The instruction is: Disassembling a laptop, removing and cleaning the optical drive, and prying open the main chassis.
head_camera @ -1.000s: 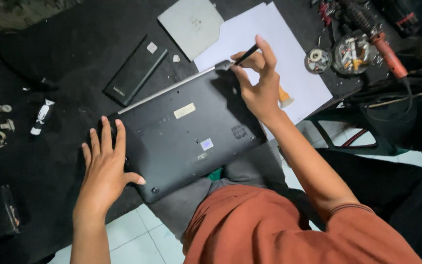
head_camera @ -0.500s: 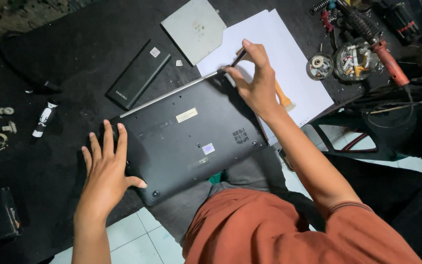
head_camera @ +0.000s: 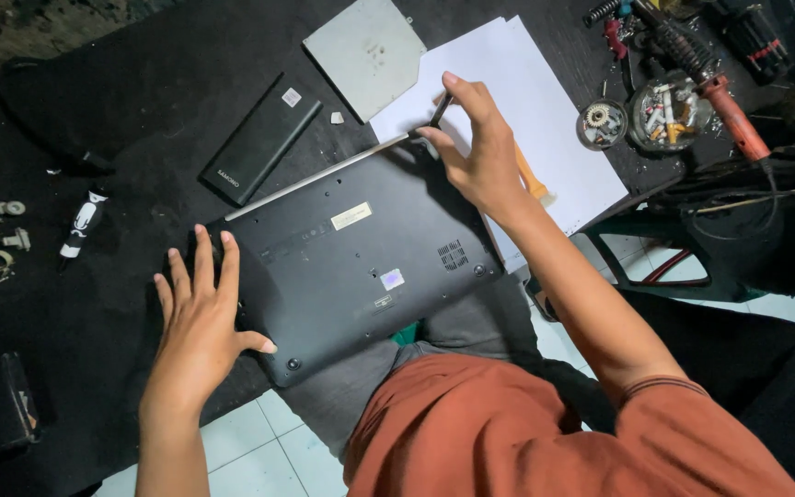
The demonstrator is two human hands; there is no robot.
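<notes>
A black mat (head_camera: 140, 110) covers the work surface. On it, close to the person, lies a dark laptop (head_camera: 361, 267), bottom side up, turned at an angle, its near corner overhanging the mat's edge above the person's lap. Beyond its far right corner a white sheet (head_camera: 545, 120) lies on the mat, and a grey square plate (head_camera: 370, 55) sits just beside the sheet's left edge. A long black battery (head_camera: 259, 140) lies near the laptop's far edge, apart from it.

The left hand (head_camera: 200, 317) lies flat and spread wide, fingers splayed, pressing on the laptop's left corner and holding nothing. The right hand (head_camera: 480, 152) is at the far right corner, fingers pinched narrowly around a thin dark tool (head_camera: 440, 110) whose lower end meets the laptop's edge; the tool's tip is too small to make out.

To the right of the sheet stand two small round tins (head_camera: 660, 115) filled with bits, with a red-handled iron (head_camera: 720, 92) lying across beside them. An orange pry tool (head_camera: 531, 179) lies on the sheet, partly hidden by the right wrist. At the far left a small white-and-black tube (head_camera: 80, 224) lies on the mat.
</notes>
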